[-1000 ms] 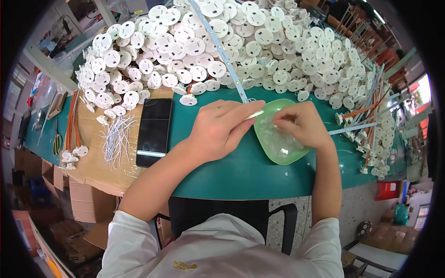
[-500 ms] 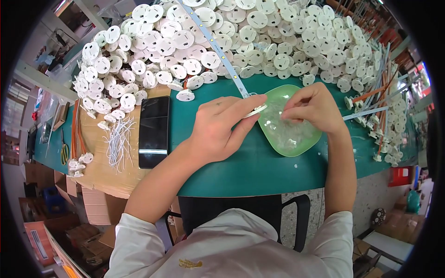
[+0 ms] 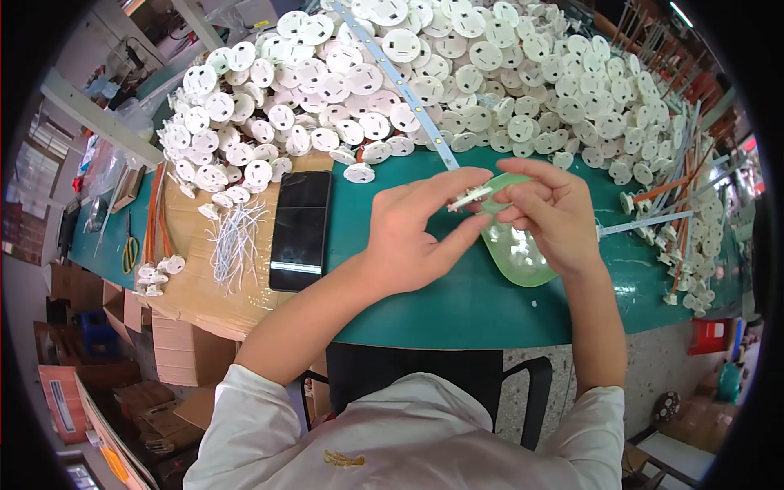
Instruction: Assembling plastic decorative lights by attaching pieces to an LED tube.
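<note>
My left hand (image 3: 416,233) pinches a small white stick-like part (image 3: 468,197) between thumb and forefinger, above a translucent green dish (image 3: 518,255) on the green table (image 3: 457,302). My right hand (image 3: 551,212) meets it from the right, its fingertips closing on the same small part. Both hands hover just over the dish, which holds a few tiny white pieces. A large heap of round white plastic discs (image 3: 425,73) lies just beyond the hands.
A black phone (image 3: 300,229) lies on a cardboard sheet (image 3: 192,278) to the left, beside a bundle of white wires (image 3: 233,241). A long LED strip (image 3: 404,90) crosses the heap. Orange and white rods (image 3: 670,204) lie at right. Scissors (image 3: 129,245) sit far left.
Both hands have risen slightly off the dish and drawn together. The white part is now held between the fingertips of both hands. The view has tilted a little.
</note>
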The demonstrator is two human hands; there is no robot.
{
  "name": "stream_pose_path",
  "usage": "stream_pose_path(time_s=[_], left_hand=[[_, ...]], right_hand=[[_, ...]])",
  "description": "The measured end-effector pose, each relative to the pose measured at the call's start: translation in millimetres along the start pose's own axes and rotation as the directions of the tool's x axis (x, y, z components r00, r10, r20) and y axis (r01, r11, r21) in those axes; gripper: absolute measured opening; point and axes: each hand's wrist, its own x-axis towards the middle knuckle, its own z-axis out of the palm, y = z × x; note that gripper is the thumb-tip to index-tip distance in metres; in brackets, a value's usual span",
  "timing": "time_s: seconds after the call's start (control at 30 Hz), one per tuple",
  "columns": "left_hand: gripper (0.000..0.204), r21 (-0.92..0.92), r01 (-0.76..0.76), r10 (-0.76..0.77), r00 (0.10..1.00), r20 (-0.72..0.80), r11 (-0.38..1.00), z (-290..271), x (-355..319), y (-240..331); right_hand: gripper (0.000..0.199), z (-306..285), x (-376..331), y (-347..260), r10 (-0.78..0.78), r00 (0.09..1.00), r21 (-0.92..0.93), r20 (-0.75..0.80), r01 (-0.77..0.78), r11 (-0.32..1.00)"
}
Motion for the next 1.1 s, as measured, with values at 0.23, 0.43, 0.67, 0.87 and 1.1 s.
stream_pose_path(time_s=[0.23, 0.43, 0.67, 0.87, 1.1], left_hand=[[0.038, 0.233, -0.166, 0.171, 0.985, -0.003, 0.958, 2, 5, 0], [0.036, 0.239, -0.173, 0.193, 0.979, -0.065, 0.955, 1, 8, -3], [0.034, 0.167, -0.088, 0.099, 0.993, -0.06, 0.982, 3, 6, -3], [0.03, 0.191, -0.122, 0.138, 0.988, -0.074, 0.974, -4, 5, 4], [0.031, 0.169, -0.169, 0.187, 0.977, -0.098, 0.971, -11, 6, 13]], right_hand=[[0.029, 3, 5, 14, 0.195, 0.974, 0.346, 0.115, -0.223, 0.911], [0.033, 4, 4, 16, 0.09, 0.99, 0.19, 0.105, -0.109, 0.976], [0.022, 6, 0, 11, 0.029, 0.999, 0.05, 0.015, -0.03, 0.998], [0.015, 13, -7, 15, -0.172, 0.985, -0.037, 0.002, 0.172, 0.984], [0.007, 23, -16, -7, -0.561, 0.808, -0.538, 0.181, 0.559, 0.632]])
